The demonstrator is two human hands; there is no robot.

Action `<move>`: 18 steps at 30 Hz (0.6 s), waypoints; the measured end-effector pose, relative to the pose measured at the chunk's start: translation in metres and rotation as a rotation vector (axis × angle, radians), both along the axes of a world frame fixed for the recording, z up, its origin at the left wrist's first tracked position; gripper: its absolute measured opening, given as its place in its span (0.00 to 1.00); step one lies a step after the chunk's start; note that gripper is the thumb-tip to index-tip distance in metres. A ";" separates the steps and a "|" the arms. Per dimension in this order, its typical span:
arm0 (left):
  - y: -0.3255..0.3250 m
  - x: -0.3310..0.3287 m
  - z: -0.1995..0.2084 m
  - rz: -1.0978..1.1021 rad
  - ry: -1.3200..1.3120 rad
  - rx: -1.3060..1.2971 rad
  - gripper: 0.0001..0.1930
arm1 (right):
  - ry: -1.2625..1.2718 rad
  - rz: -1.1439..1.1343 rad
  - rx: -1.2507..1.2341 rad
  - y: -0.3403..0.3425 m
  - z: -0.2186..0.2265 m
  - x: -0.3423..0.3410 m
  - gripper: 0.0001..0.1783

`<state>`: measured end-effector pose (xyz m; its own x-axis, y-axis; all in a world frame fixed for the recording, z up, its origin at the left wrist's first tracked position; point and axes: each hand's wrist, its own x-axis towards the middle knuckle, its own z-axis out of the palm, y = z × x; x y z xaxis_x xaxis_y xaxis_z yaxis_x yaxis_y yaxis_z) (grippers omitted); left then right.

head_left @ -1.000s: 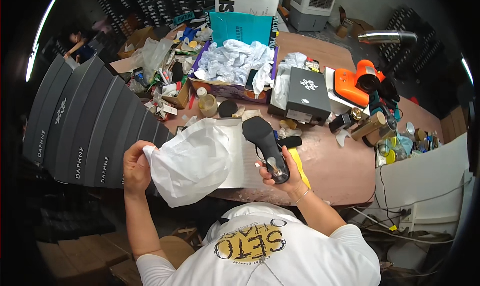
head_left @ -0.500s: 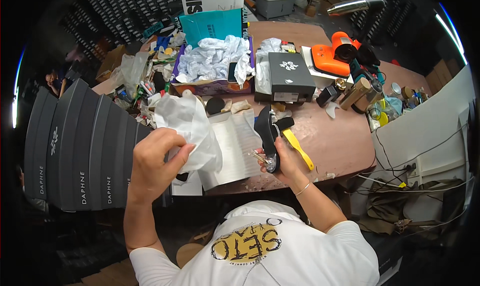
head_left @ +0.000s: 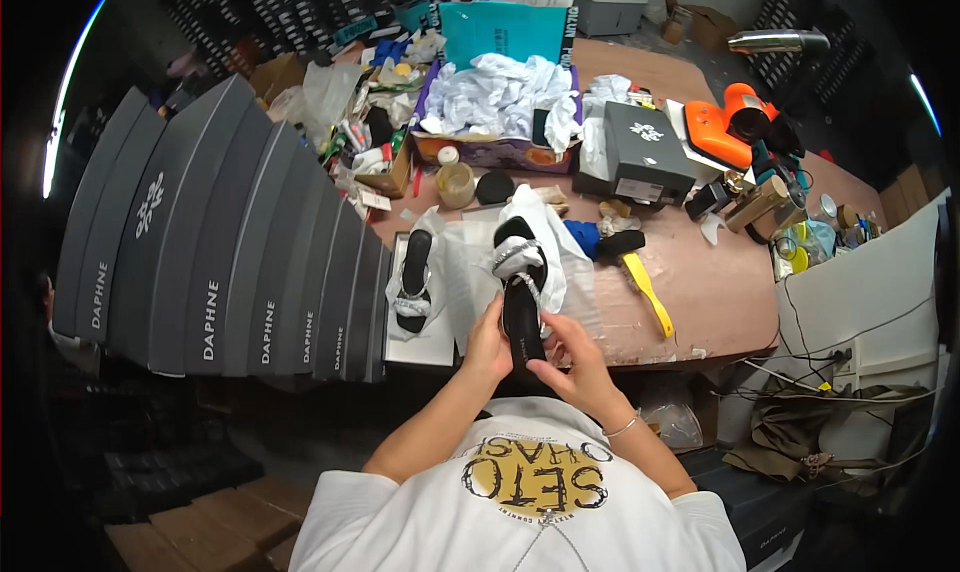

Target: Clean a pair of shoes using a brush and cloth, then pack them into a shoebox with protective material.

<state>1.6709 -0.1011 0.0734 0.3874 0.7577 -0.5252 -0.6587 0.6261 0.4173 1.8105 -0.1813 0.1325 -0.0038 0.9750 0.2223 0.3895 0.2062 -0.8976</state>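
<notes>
A black sandal (head_left: 522, 317) with a silvery, sparkling strap is held in front of me, its heel end toward my body. My left hand (head_left: 486, 344) grips the sandal's left side. My right hand (head_left: 582, 370) is closed at its right side near the heel, thumb low and fingers by the thin strap. White tissue paper (head_left: 551, 234) lies under and around the front part, and some white wrap covers the toe strap. To the left, a second black sandal (head_left: 415, 262) rests on white tissue over a shallow white box part (head_left: 420, 350).
A yellow-handled brush (head_left: 650, 297) lies right of the sandal. Behind stand a jar (head_left: 456, 182), a purple carton (head_left: 500, 152) of crumpled paper and a dark grey shoebox (head_left: 645, 157). Grey shoeboxes (head_left: 235, 242) line the left; an orange tool (head_left: 720, 137) sits far right.
My left hand has let go of the raised tissue paper and now grips the sandal, which has moved onto the paper. The view has shifted, and the second sandal shows at left.
</notes>
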 end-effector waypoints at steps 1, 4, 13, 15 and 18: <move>0.004 -0.002 -0.001 0.020 -0.075 -0.072 0.12 | 0.132 0.008 -0.017 -0.008 -0.004 -0.001 0.31; 0.018 -0.023 -0.024 -0.064 -0.185 -0.314 0.06 | 0.406 -0.291 -0.067 -0.015 -0.014 0.015 0.22; 0.023 -0.034 -0.037 -0.086 -0.545 -0.493 0.08 | 0.548 -0.343 -0.297 -0.043 -0.037 0.038 0.13; 0.024 -0.034 -0.039 -0.108 -0.563 -0.478 0.08 | 0.553 -0.310 -0.284 -0.040 -0.031 0.031 0.11; 0.024 -0.030 -0.041 -0.040 -0.371 -0.346 0.08 | 0.502 -0.259 -0.282 -0.034 -0.025 0.020 0.15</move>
<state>1.6407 -0.0775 0.0321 0.6204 0.5446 -0.5643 -0.6960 0.7140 -0.0761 1.8306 -0.2154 0.1075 0.2783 0.9516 -0.1301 -0.0882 -0.1096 -0.9901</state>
